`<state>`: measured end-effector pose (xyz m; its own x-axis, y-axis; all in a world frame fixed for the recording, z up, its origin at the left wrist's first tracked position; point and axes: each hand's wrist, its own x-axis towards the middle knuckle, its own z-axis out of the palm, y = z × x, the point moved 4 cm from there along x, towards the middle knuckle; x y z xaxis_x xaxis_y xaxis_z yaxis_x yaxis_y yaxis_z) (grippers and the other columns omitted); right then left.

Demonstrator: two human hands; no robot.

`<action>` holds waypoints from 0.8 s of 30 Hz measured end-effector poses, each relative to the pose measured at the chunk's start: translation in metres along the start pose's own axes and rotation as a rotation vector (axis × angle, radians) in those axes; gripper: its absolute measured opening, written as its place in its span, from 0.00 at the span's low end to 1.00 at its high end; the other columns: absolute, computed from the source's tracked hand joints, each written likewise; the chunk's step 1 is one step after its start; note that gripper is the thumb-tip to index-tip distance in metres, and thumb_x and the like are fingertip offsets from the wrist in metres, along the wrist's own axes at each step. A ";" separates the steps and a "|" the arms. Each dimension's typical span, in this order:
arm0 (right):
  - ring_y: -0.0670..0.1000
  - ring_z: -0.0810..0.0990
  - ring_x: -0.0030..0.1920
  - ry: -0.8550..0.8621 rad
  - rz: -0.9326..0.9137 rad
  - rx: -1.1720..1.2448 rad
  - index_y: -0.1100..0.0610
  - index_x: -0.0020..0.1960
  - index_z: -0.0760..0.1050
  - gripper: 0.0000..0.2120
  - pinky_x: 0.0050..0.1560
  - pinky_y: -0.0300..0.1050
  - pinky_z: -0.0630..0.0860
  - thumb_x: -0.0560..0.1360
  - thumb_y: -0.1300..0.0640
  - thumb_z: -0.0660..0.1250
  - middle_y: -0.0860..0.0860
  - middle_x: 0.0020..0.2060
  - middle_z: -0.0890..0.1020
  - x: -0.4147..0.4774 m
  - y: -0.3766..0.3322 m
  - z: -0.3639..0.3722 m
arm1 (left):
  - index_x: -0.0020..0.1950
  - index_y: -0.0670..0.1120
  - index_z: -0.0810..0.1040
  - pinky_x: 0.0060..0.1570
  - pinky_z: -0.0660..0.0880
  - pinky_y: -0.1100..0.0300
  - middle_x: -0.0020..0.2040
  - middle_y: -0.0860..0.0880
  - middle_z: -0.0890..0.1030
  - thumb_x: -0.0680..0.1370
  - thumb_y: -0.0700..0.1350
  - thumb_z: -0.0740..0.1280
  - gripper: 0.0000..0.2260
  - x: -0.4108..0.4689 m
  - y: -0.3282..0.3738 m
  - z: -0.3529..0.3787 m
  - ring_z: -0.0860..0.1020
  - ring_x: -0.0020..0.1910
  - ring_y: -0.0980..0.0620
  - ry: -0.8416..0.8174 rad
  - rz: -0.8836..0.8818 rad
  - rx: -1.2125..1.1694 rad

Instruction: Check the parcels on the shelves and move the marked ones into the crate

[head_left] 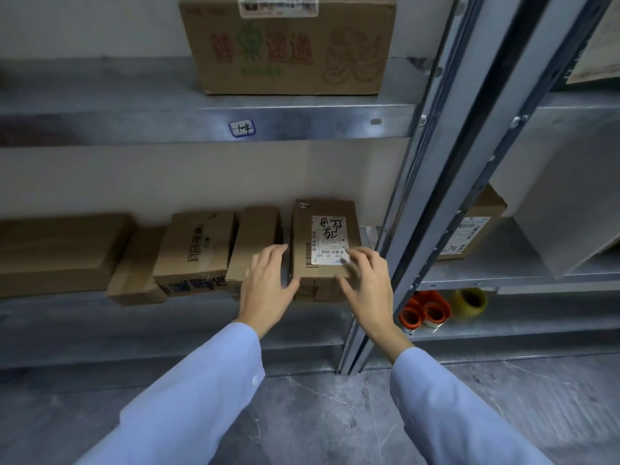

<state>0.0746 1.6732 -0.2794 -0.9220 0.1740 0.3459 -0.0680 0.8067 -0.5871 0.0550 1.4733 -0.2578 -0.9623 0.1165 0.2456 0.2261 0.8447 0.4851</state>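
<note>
A small brown parcel (323, 209) lies on the lower shelf (188, 317) beside the upright post. Its white label (328, 239) carries a barcode and black handwritten marks. My left hand (268, 280) is at the parcel's left side, fingers spread and lightly bent, thumb by its front left corner. My right hand (367, 280) rests over the front right corner, fingertips touching the label's lower edge. Neither hand is closed around the parcel. No crate is in view.
Three more brown parcels (196, 250) lie to the left on the same shelf. A large printed carton (288, 45) stands on the upper shelf (201, 125), tagged 1-4. Right of the steel post (432, 203) sit another labelled parcel (476, 229) and tape rolls (432, 310).
</note>
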 end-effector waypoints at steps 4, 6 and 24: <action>0.52 0.65 0.72 -0.076 -0.119 -0.081 0.53 0.74 0.66 0.32 0.71 0.49 0.64 0.74 0.47 0.72 0.51 0.71 0.70 0.009 -0.031 0.013 | 0.77 0.47 0.62 0.70 0.60 0.53 0.76 0.50 0.64 0.77 0.57 0.65 0.31 0.001 -0.024 -0.028 0.60 0.75 0.48 0.012 0.022 0.253; 0.52 0.61 0.75 -0.147 -0.162 -0.040 0.53 0.77 0.62 0.36 0.73 0.47 0.60 0.74 0.46 0.72 0.52 0.75 0.64 0.009 -0.049 0.024 | 0.79 0.48 0.59 0.72 0.56 0.51 0.78 0.49 0.61 0.77 0.60 0.65 0.34 -0.001 -0.042 -0.037 0.57 0.77 0.48 -0.013 -0.023 0.300; 0.53 0.58 0.77 -0.476 0.027 0.223 0.57 0.80 0.51 0.49 0.74 0.39 0.54 0.70 0.53 0.77 0.54 0.78 0.56 0.006 -0.122 0.111 | 0.78 0.48 0.59 0.75 0.51 0.54 0.77 0.51 0.63 0.72 0.65 0.69 0.42 0.014 -0.122 -0.045 0.54 0.78 0.50 -0.147 0.080 0.175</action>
<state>0.0350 1.5131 -0.2863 -0.9922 -0.1244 -0.0124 -0.0730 0.6567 -0.7506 0.0205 1.3485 -0.2754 -0.9571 0.2503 0.1460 0.2847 0.9061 0.3130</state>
